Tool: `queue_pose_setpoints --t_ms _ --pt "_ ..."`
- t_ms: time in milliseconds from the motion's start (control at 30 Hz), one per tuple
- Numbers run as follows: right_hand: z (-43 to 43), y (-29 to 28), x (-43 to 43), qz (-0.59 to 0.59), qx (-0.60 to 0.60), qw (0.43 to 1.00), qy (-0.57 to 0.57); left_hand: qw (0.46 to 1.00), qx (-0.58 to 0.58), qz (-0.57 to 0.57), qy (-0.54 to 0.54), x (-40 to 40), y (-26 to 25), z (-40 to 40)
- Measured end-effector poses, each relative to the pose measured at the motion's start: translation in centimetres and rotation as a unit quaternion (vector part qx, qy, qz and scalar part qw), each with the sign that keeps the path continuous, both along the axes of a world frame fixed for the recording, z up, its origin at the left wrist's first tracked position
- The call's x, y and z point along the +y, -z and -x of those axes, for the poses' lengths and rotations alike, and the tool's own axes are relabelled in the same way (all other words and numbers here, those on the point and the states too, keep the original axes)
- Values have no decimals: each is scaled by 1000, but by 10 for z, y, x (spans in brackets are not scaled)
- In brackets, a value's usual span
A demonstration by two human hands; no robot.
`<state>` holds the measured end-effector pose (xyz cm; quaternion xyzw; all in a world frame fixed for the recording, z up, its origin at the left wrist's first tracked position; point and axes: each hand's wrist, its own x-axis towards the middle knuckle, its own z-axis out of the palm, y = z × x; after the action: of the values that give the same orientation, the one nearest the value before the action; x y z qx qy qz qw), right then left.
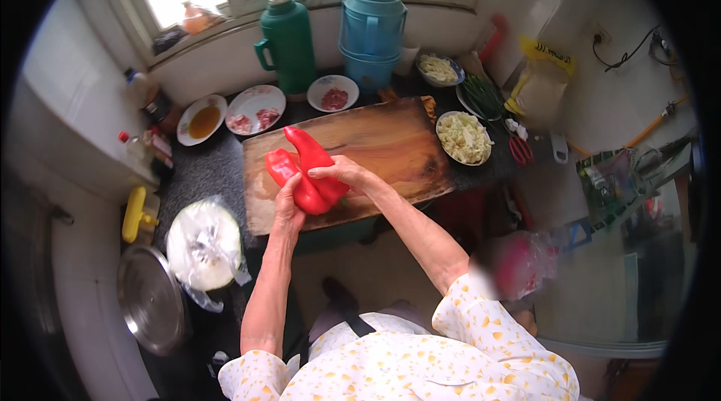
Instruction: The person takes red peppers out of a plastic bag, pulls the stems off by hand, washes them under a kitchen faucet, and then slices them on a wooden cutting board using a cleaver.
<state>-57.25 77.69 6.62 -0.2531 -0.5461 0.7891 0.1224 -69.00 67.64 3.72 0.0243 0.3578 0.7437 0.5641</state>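
Red peppers (315, 198), large and glossy, are between my two hands above the left part of a worn wooden cutting board (388, 142). My left hand (289, 204) grips them from the lower left, its thumb lying on the red skin. From the right, my right hand (343, 171) holds them too, thumb pointing left and fingers partly hidden behind. One pointed pepper end sticks up toward the window. A bit of green shows at the lower right of the peppers. Whether these are separate whole peppers or opened pieces, I cannot tell.
Behind the board stand plates of raw meat (256, 98), a dish of brown liquid (201, 120) and two vacuum flasks (293, 46). Chopped cabbage (464, 138), green stalks (481, 96) and red-handled scissors (521, 151) lie right. A plastic-wrapped pale melon (197, 249) and a metal lid (151, 299) are left.
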Motion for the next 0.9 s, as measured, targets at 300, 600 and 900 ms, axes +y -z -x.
queue_pose_setpoints --t_ms 300,600,900 --pt "-20 34 57 -232 -169 952 107 986 139 85 -27 16 -11 14" --pt "-44 29 83 -484 -205 850 -21 859 433 241 -131 18 2 15" --pt "-75 28 111 -377 -14 926 13 727 597 264 -213 18 13 24"
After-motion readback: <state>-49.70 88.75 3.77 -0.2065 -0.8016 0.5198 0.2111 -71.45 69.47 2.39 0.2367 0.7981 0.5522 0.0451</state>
